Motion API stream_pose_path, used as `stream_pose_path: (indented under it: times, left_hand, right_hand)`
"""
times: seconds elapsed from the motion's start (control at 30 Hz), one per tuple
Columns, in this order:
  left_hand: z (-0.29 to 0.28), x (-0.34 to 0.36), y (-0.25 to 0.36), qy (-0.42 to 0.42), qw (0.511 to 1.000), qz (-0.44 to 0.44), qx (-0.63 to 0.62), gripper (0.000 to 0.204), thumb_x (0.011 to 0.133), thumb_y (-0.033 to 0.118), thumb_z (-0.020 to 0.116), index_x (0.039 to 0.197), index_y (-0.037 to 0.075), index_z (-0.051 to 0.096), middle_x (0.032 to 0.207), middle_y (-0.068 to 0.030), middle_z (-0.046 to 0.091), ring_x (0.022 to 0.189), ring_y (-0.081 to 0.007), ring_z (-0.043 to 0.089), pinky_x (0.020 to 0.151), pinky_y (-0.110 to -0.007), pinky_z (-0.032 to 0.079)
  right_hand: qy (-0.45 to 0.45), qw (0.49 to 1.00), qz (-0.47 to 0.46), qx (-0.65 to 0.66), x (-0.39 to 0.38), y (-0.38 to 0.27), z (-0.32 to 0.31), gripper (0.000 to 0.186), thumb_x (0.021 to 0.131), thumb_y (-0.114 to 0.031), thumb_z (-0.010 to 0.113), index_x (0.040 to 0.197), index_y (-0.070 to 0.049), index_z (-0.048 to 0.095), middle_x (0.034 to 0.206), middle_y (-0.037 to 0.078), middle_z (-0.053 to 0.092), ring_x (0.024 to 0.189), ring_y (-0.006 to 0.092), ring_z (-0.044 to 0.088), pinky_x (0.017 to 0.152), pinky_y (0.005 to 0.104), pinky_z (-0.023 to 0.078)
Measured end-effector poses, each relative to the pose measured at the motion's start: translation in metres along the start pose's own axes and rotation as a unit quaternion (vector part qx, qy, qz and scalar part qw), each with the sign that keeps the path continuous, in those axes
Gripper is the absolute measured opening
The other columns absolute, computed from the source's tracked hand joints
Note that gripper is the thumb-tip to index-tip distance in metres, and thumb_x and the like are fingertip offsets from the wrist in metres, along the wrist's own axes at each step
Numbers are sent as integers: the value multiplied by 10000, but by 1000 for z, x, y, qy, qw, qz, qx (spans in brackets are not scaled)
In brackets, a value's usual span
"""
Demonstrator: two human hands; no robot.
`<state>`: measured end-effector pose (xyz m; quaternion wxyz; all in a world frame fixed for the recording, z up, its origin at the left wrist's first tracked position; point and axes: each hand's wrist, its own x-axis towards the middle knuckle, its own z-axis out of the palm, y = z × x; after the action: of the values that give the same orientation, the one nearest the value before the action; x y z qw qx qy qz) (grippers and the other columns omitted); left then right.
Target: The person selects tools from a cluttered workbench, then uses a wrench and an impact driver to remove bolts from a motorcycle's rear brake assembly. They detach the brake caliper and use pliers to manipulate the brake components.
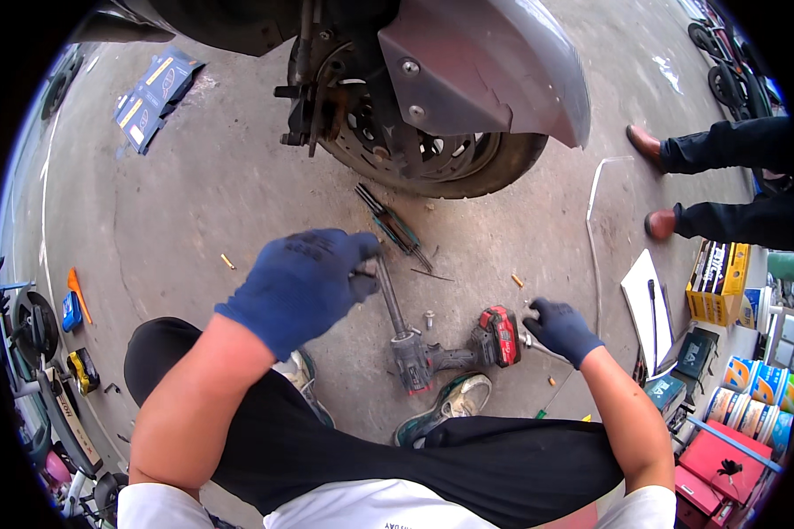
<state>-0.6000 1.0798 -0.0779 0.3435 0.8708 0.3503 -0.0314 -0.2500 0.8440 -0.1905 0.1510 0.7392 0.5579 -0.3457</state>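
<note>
Nearest, by a pale, worn shoe (469, 398) at the near edge of the grey concrete floor (194, 207), is a cordless impact wrench (408, 361) with a dark grey body and a red-and-black battery (502, 336) at its handle's end. It looks hard-shelled, stiff and fairly heavy, the weight probably split between metal-nosed head and battery; the handle between them seems the surest hold, since the nose gives only smooth, perhaps oily metal. Just beside the battery, toward the floor's right edge, the blue-gloved right hand (563, 333) has its fingers loosely bent above a slim silver metal rod (547, 351); I cannot tell whether they grip it. Farther out, the long dark steel bar (391, 295) rises from the nose, and the blue-gloved left hand (302, 286) appears to pinch its far end between thumb and fingers: rigid, not fragile, but likely to swing the tool's weight if held only there. Beyond lie black-and-teal long-nosed pliers (392, 224), short of the black-tyred wheel (441, 181).
</note>
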Motion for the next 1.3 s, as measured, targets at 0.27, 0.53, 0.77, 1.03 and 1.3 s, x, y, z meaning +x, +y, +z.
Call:
stream_pose_path:
  times: [0.27, 0.53, 0.77, 1.03, 1.3]
  left_hand:
    - [39, 36, -18, -69, 997, -21, 33, 287, 851, 277, 639, 1076, 100, 662, 947, -154, 696, 932, -348, 669, 798, -449, 517]
    - [226, 27, -57, -121, 889, -358, -256, 526, 846, 510, 691, 950, -5, 697, 954, -214, 714, 914, -351, 690, 829, -447, 527]
    - [173, 42, -26, -42, 770, -362, -523, 314, 897, 308, 712, 827, 5, 665, 689, -81, 628, 553, -176, 582, 505, -356, 431]
    - [187, 35, -70, 35, 849, -397, -346, 443, 919, 460, 655, 911, 18, 669, 616, -102, 645, 515, -213, 644, 521, -365, 511]
    - [154, 44, -27, -62, 982, -122, -132, 390, 848, 446, 690, 980, 79, 686, 910, -161, 712, 883, -344, 688, 779, -427, 523]
  right_hand:
    - [-13, 979, -198, -49, 16, -128, 111, 224, 883, -188, 603, 1051, -48, 555, 942, 171, 678, 890, 340, 661, 775, 458, 532]
    - [57, 961, -252, -95, -1, -136, 107, 215, 881, -132, 563, 1060, -16, 533, 797, 138, 668, 707, 310, 669, 655, 404, 529]
    - [32, 967, -244, -69, -76, -178, -41, 328, 873, -176, 579, 1133, 21, 545, 744, 71, 565, 673, 232, 601, 543, 331, 449]
    - [120, 942, -299, 91, -115, -187, -100, 515, 750, -218, 737, 1220, -65, 592, 851, 67, 604, 789, 251, 622, 717, 372, 495]
    - [259, 886, -237, 303, -108, -141, -102, 496, 808, -63, 734, 1273, -29, 564, 1196, 118, 637, 1088, 274, 626, 910, 367, 503]
